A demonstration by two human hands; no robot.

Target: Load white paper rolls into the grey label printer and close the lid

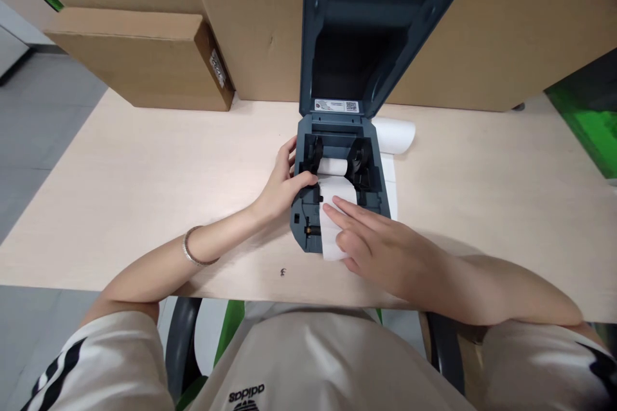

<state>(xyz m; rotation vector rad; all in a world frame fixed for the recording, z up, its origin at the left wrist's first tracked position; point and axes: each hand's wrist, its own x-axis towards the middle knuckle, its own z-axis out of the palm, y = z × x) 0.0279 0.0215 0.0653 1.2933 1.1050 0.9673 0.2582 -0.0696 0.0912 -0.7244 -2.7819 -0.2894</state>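
A dark blue-grey label printer (303,205) lies on the table with its lid (376,6) tipped up and back. My left hand (282,186) grips the printer's left side, its thumb over the rim and its fingers around the outer wall. Inside, a small white paper roll (332,166) sits between two black holders. From it a white paper strip (331,231) runs forward past the printer's front edge. My right hand (380,247) rests on this strip, two fingers stretched out and lying on the paper. Its other fingers are partly hidden.
Behind the printer, on the right, lies a larger white paper roll (395,135) with a loose sheet beside the printer. Cardboard boxes (139,58) stand along the back of the pale wooden table (144,205). Chair armrests flank my body below the table edge.
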